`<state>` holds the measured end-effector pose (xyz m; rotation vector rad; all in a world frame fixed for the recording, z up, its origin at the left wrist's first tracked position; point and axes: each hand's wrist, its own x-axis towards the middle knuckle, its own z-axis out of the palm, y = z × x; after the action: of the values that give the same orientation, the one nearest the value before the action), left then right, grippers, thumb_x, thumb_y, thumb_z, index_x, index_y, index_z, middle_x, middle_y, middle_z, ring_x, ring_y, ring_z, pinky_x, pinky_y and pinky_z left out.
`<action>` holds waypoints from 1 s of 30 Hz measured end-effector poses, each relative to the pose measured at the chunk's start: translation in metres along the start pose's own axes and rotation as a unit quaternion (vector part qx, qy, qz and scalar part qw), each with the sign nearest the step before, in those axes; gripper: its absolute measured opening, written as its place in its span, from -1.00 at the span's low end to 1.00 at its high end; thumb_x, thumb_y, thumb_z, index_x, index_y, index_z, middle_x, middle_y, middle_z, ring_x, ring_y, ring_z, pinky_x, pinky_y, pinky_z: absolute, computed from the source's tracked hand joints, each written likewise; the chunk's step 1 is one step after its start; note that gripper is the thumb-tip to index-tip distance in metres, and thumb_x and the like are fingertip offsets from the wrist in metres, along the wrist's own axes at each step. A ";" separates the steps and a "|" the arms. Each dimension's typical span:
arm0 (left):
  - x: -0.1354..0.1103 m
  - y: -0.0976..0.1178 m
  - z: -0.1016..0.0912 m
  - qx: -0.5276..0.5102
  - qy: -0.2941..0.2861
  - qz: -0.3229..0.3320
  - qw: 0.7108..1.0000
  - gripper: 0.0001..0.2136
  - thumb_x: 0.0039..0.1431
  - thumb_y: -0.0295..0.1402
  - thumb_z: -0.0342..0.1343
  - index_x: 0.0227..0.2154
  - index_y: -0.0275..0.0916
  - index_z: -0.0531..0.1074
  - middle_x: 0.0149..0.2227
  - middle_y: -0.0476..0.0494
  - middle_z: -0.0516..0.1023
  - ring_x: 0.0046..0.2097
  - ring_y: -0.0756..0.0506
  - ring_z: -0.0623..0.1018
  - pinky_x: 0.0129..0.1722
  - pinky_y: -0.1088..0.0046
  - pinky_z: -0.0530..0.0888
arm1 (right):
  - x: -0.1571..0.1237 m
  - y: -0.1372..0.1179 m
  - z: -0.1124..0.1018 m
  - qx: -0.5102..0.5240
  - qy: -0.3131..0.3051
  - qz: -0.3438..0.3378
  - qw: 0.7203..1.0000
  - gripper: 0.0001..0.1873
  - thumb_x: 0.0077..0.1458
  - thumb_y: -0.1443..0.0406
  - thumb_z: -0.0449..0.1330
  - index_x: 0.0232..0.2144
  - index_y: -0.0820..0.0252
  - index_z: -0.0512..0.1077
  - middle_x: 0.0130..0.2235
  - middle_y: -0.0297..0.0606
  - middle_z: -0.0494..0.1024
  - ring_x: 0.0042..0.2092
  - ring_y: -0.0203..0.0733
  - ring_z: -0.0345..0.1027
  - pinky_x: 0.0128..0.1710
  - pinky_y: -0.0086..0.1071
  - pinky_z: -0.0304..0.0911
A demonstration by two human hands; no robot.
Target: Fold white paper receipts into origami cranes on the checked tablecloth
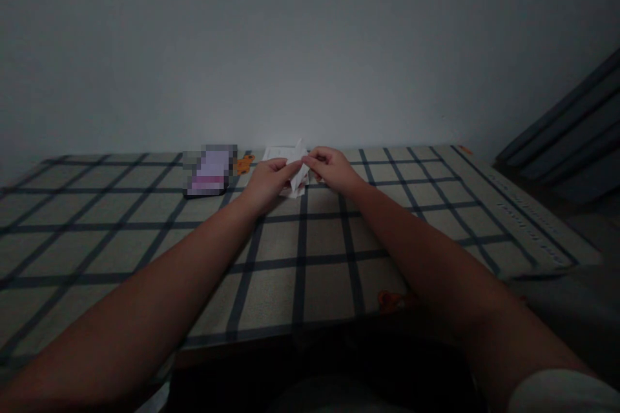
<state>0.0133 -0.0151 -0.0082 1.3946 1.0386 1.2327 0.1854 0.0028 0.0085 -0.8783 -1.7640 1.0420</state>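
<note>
Both of my hands meet near the far side of the table, around a folded piece of white paper [299, 175] that stands up on edge. The fingers of my left hand [266, 182] are closed on its left side, with the thumb stretched toward the fold. From the right, my right hand [333, 169] pinches the same paper between thumb and fingers. Under and behind the hands lie more white sheets [277, 153], partly hidden by my left hand. Small reddish marks show beneath the folded piece, too dim to make out.
A checked tablecloth [276, 245] covers the table, which meets a plain wall [310, 45]. Left of my hands lies a blurred, phone-like object [210, 171]. Orange bear-shaped patterns [245, 164] show beside it and at the front edge. A dark curtain [571, 135] hangs at right.
</note>
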 end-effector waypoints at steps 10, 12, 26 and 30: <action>-0.001 0.014 0.003 -0.119 0.048 -0.034 0.991 -0.79 -0.08 -0.28 0.36 -0.47 -0.28 0.49 -0.43 -0.02 0.47 -0.41 0.06 0.46 -0.40 0.58 0.45 | -0.002 -0.002 0.000 0.047 0.020 -0.002 0.999 -0.71 0.12 0.17 0.24 -0.46 0.15 0.22 -0.56 -0.50 0.29 -0.54 -0.42 0.18 -0.52 -0.49 0.15; -0.001 0.018 0.003 -0.147 0.041 -0.060 0.987 -0.80 -0.07 -0.31 0.36 -0.48 -0.29 0.48 -0.45 -0.01 0.46 -0.45 0.09 0.43 -0.46 0.64 0.41 | -0.001 0.000 -0.001 0.077 0.020 -0.020 0.997 -0.74 0.07 0.19 0.28 -0.35 0.14 0.26 -0.51 -0.50 0.35 -0.52 -0.42 0.23 -0.50 -0.50 0.19; 0.002 0.020 0.001 -0.163 0.013 -0.124 0.979 -0.86 -0.14 -0.47 0.34 -0.43 -0.33 0.56 -0.42 -0.13 0.53 -0.48 0.05 0.43 -0.50 0.57 0.44 | 0.003 0.012 -0.003 0.091 -0.056 0.000 0.994 -0.79 -0.02 0.28 0.34 -0.28 0.22 0.50 -0.28 -0.26 0.56 -0.27 -0.30 0.43 -0.33 -0.44 0.35; 0.002 0.020 0.001 -0.150 0.026 -0.122 0.981 -0.87 -0.16 -0.49 0.33 -0.47 -0.32 0.53 -0.40 -0.15 0.54 -0.44 0.04 0.46 -0.42 0.52 0.48 | 0.003 0.012 -0.005 0.055 -0.048 0.005 0.997 -0.81 -0.05 0.29 0.36 -0.33 0.21 0.51 -0.28 -0.26 0.57 -0.27 -0.29 0.42 -0.26 -0.40 0.35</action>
<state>0.0149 -0.0166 0.0121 0.9773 0.9797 1.1927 0.1906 0.0117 -0.0005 -0.7808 -1.7649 1.1934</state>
